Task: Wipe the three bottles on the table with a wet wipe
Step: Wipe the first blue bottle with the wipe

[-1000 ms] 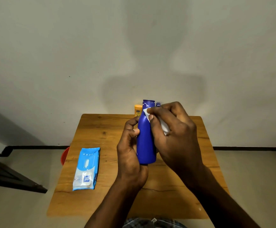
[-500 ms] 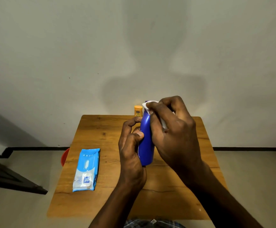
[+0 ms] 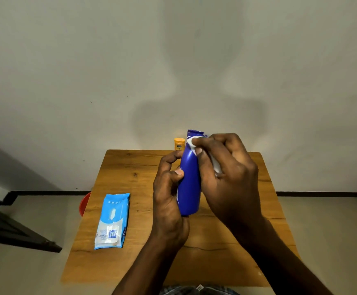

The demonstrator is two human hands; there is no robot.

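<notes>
Since half a second ago the wipe has come down off the top of the blue bottle to its shoulder, and the bottle sits slightly lower between the hands.

Pack of wipes (image 3: 112, 221): lies flat on the left part of the bench (image 3: 130, 267), flap down; how much is left inside cannot be told.

Left hand (image 3: 169, 194): grip closed round the lower body of the blue bottle (image 3: 189, 188), thumb on its front, holding it upright, apparently clear of the bench.

Yellow bottle (image 3: 179, 143): stands at the far edge, cap on, just behind the blue one. Contents not visible.

Right hand (image 3: 226, 177): grip pinches the white wipe (image 3: 192, 143) against the bottle's shoulder, just under the cap.

Third bottle: mostly hidden behind the right hand; only a trace shows.

Judgement: the neck is being cleaned. Done well, the left hand turns the bottle while the wipe runs downward in overlapping passes, base included. The bottle is opaque and capped; its fill cannot be told.
</notes>
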